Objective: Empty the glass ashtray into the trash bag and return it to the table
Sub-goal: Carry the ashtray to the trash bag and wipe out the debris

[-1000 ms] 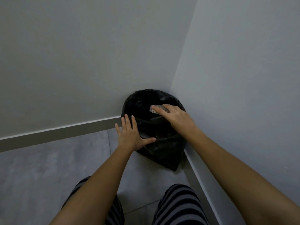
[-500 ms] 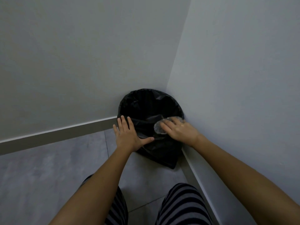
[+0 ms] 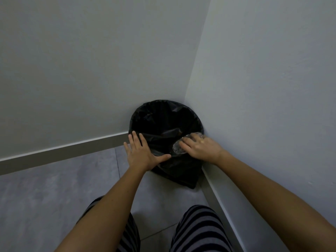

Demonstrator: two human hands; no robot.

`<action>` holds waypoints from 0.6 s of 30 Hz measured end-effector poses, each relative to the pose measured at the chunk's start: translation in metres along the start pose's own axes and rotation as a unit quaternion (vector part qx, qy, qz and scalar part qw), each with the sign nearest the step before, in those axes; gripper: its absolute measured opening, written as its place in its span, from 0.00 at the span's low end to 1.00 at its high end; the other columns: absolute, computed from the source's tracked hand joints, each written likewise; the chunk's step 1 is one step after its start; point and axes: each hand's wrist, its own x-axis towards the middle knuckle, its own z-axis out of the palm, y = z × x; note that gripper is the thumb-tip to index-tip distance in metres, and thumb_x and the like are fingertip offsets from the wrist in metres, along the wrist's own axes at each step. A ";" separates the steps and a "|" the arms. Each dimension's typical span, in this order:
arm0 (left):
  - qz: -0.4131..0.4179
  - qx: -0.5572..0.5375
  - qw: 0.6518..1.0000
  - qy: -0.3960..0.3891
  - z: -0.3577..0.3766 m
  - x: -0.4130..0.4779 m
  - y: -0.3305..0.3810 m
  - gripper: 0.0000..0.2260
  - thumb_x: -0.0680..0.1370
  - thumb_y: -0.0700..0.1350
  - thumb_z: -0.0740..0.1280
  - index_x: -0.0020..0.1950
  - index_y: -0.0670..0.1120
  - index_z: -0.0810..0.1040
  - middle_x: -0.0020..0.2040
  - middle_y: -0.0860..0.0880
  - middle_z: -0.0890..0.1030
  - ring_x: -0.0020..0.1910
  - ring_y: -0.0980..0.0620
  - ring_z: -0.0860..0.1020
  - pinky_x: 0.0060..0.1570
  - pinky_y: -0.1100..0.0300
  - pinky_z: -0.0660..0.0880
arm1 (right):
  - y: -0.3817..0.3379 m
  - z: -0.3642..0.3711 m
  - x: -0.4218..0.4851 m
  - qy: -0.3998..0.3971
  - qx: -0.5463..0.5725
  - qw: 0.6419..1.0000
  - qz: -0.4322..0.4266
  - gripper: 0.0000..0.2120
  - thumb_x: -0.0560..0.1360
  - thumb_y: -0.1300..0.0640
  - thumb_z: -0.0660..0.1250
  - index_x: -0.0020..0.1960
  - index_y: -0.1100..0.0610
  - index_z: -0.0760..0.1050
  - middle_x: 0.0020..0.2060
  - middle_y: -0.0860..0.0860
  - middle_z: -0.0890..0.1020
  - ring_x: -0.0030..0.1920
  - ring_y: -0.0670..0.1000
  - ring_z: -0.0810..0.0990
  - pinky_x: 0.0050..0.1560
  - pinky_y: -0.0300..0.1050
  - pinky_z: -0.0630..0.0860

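A black trash bag (image 3: 160,120) lines a round bin that stands in the corner where two walls meet. My right hand (image 3: 200,148) grips the clear glass ashtray (image 3: 177,147) and holds it turned over at the bag's near right rim. Most of the ashtray is hidden under my fingers. My left hand (image 3: 143,151) lies flat with fingers spread on the bag's near left rim, holding nothing. Inside the bag something small and brownish (image 3: 179,132) shows dimly.
Grey walls rise behind and to the right of the bin, with a baseboard (image 3: 72,151) along each. The floor (image 3: 45,197) is grey tile. My knees in striped trousers (image 3: 198,230) are at the bottom, close to the bin.
My right hand has brought the ashtray down and toward me, from over the bag's opening to its near right rim. My left hand has stayed on the rim.
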 end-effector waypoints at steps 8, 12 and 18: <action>-0.012 0.009 1.000 -0.007 -0.002 0.000 0.003 0.62 0.61 0.79 0.58 0.77 0.40 0.39 0.77 0.37 0.37 0.76 0.39 0.35 0.73 0.41 0.38 | 0.000 -0.002 -0.004 0.008 -0.012 1.000 -0.010 0.10 0.76 0.62 0.60 0.56 0.59 0.76 0.45 0.56 0.84 0.39 0.60 0.83 0.26 0.48 0.79; -0.015 0.003 1.000 -0.007 -0.003 0.001 0.003 0.61 0.61 0.79 0.58 0.77 0.40 0.39 0.77 0.37 0.36 0.76 0.39 0.35 0.73 0.41 0.38 | 0.010 -0.014 0.017 -0.003 -0.041 0.998 0.047 0.11 0.75 0.61 0.60 0.53 0.56 0.79 0.45 0.52 0.85 0.40 0.57 0.84 0.27 0.45 0.79; -0.014 0.009 1.000 -0.012 -0.001 0.000 0.004 0.62 0.61 0.79 0.58 0.77 0.40 0.38 0.77 0.37 0.35 0.76 0.39 0.35 0.74 0.41 0.38 | -0.012 -0.007 -0.001 -0.035 -0.008 0.999 0.024 0.10 0.76 0.60 0.60 0.54 0.58 0.77 0.45 0.55 0.84 0.39 0.60 0.83 0.26 0.49 0.79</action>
